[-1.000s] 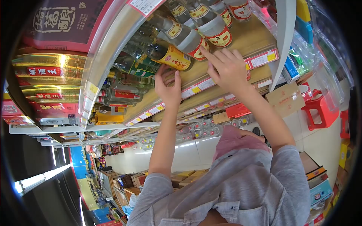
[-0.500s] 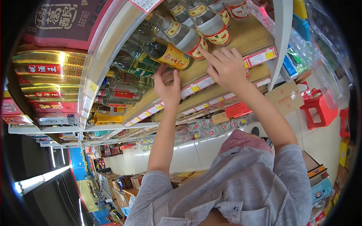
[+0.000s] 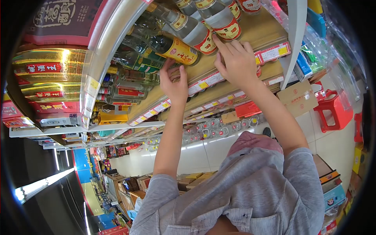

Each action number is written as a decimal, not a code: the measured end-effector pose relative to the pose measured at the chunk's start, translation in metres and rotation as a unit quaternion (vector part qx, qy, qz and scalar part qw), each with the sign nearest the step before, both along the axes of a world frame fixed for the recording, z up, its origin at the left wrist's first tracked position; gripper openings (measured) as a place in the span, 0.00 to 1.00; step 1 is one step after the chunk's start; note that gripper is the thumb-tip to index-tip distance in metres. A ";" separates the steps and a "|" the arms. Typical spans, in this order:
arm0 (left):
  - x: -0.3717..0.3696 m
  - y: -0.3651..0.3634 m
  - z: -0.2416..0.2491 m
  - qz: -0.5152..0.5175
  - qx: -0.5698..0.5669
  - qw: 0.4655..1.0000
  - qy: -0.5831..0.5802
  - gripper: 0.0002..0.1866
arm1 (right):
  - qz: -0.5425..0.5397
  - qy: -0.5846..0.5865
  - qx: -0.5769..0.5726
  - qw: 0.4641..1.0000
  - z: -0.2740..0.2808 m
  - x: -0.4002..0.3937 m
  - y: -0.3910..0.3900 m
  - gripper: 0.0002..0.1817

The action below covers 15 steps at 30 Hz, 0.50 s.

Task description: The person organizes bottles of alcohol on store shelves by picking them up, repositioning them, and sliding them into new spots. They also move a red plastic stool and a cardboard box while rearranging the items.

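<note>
My left hand [image 3: 174, 83] is at the shelf's front edge, thumb and fingers apart, beside the base of a dark bottle with a yellow label [image 3: 181, 53]. It holds nothing that I can see. To the right, my right hand [image 3: 236, 60] has its index finger stretched toward a clear bottle with a red and cream label [image 3: 206, 43]. The fingertip is at or near that bottle's base; contact is unclear. Another clear bottle with a similar label [image 3: 228, 29] stands just beyond my right fingers. Green-labelled bottles [image 3: 147, 64] are left of the dark bottle.
Price tags line the wooden shelf's edge [image 3: 209, 81]. A white upright [image 3: 295, 43] bounds the shelf at right. Gold boxes [image 3: 53, 67] stand at far left. Below are plastic jugs [image 3: 223, 130], a cardboard box [image 3: 297, 98] and a red stool [image 3: 333, 113].
The view has shifted slightly, and the bottles sit a little higher in it. My right index finger now points more upward, near the gap between the two clear bottles. My left hand has barely moved.
</note>
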State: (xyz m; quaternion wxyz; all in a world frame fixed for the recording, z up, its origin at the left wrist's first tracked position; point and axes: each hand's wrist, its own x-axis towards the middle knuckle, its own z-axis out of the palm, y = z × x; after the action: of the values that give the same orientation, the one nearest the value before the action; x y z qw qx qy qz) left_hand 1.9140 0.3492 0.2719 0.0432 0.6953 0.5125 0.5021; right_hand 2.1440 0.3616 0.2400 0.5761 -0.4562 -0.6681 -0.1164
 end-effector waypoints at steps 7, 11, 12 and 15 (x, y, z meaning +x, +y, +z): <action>-0.001 0.002 -0.002 0.003 0.008 1.000 0.007 0.26 | -0.003 -0.022 -0.037 0.999 0.005 0.002 -0.005 0.27; 0.000 0.001 0.000 0.006 0.003 1.000 0.007 0.27 | -0.001 -0.020 -0.025 0.999 0.004 0.003 -0.004 0.27; 0.000 0.000 0.000 0.006 0.002 1.000 0.006 0.27 | 0.000 -0.018 -0.022 1.000 0.004 0.003 -0.004 0.27; -0.003 0.000 -0.001 0.006 0.003 1.000 0.009 0.27 | 0.006 -0.017 -0.017 1.000 0.004 0.003 -0.005 0.27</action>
State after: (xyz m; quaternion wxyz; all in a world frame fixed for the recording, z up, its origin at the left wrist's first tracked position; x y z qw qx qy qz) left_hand 1.9115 0.3495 0.2704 0.0333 0.6965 0.5158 0.4977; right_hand 2.1471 0.3567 0.2436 0.5571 -0.4599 -0.6828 -0.1091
